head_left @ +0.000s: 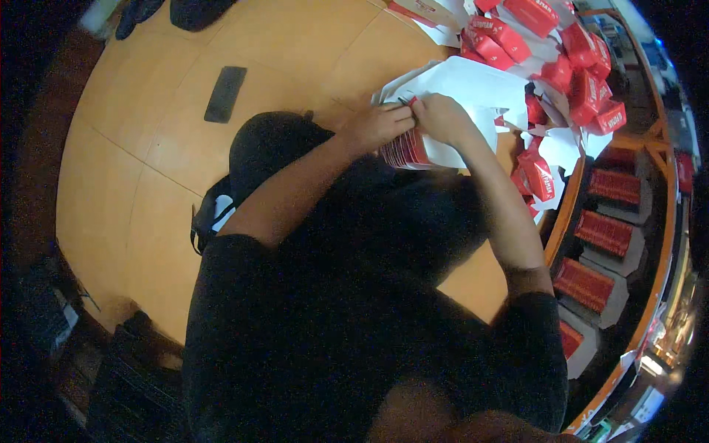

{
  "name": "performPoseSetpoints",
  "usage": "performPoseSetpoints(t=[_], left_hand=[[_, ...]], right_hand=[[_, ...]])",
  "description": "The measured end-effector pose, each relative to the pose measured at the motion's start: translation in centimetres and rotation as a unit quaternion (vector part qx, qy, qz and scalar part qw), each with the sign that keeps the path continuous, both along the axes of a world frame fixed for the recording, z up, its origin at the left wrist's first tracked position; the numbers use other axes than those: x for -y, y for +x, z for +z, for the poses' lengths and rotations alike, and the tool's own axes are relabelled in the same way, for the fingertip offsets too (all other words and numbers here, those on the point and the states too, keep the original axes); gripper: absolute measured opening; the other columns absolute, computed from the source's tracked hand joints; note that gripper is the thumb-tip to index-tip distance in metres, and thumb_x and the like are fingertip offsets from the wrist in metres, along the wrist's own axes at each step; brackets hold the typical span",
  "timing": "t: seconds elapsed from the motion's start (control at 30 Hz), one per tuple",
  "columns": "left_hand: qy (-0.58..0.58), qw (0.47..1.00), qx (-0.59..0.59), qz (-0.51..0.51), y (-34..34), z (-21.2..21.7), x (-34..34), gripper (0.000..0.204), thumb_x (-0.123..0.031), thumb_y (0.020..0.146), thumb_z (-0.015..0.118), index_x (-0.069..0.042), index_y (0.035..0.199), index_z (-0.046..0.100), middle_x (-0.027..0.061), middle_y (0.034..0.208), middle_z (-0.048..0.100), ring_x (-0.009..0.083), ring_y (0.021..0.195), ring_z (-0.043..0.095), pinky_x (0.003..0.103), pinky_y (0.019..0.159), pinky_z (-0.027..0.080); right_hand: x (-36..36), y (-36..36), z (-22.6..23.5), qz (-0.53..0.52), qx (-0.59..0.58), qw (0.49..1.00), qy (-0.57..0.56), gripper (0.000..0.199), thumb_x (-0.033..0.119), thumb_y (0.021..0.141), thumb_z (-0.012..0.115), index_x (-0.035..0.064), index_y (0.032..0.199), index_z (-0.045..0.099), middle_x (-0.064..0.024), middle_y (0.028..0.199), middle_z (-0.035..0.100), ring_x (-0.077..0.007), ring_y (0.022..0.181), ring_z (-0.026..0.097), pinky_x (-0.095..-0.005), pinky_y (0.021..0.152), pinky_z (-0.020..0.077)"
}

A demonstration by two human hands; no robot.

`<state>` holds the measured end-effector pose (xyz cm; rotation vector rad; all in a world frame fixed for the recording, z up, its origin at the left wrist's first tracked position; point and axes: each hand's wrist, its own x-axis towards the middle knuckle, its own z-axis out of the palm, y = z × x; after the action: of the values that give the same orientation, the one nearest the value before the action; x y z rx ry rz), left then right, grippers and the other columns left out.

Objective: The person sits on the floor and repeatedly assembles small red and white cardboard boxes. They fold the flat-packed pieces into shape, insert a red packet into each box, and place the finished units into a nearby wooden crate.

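The table (162, 184) is a warm orange-tan wood, crossed by thin dark seams; the phone (225, 94) lying on it is flat black; the sheets of paper (473, 85) are plain white; the small boxes (509, 33) heaped on them are bright red with white lettering; the stack of flat cards (406, 150) under the hands shows red with thin pale edges, giving a striped look; the trays of packets (605, 232) on the lower shelf are the same red in fine ribbed rows, set in grey holders; the person's shirt (332, 347) is solid black; the bag (214, 214) by the table is black with a white patch.
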<state>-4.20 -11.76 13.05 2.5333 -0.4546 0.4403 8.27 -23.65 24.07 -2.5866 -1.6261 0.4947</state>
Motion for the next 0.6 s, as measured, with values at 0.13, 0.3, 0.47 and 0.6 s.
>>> performPoseSetpoints(t=[0.13,0.3,0.47,0.6], left_hand=[[-0.025,0.997,0.057,0.035,-0.8,0.2,-0.1,0.050,-0.016,0.071,0.072,-0.006,0.118,0.058,0.0135,0.123,0.060,0.0335,0.110,0.060,0.042,0.097,0.050],[-0.115,0.989,0.041,0.078,-0.8,2.6,0.9,0.038,-0.011,0.067,0.074,-0.006,0.102,0.059,0.0122,0.109,0.061,0.0321,0.104,0.060,0.041,0.088,0.050],[-0.213,0.966,0.056,0.135,-0.3,4.2,1.2,0.018,-0.018,0.083,0.068,-0.003,0.090,0.062,0.0138,0.090,0.064,0.0308,0.087,0.064,0.039,0.077,0.051],[-0.403,0.878,-0.060,0.253,0.6,4.6,2.6,0.021,-0.020,0.087,0.070,-0.001,0.085,0.061,0.0094,0.077,0.063,0.0203,0.071,0.061,0.033,0.067,0.049]], right_hand=[[3.1,1.4,2.9,-0.138,-0.036,0.983,0.114,0.052,0.045,0.097,0.045,0.0005,0.086,0.070,-0.0222,0.071,0.066,-0.0398,0.076,0.068,-0.0469,0.076,0.0523],[12.3,5.4,1.1,-0.365,0.064,0.901,0.227,0.058,0.051,0.097,0.045,-0.0015,0.106,0.066,-0.0236,0.086,0.068,-0.0381,0.088,0.066,-0.0430,0.083,0.0493],[13.8,5.6,-1.8,-0.408,-0.111,0.888,0.179,0.059,0.050,0.099,0.039,-0.0021,0.116,0.061,-0.0288,0.107,0.065,-0.0422,0.102,0.063,-0.0450,0.090,0.0471],[14.8,4.8,-4.0,-0.388,-0.075,0.887,0.240,0.051,0.046,0.100,0.038,0.0053,0.125,0.055,-0.0307,0.112,0.062,-0.0476,0.108,0.059,-0.0506,0.092,0.0464]])
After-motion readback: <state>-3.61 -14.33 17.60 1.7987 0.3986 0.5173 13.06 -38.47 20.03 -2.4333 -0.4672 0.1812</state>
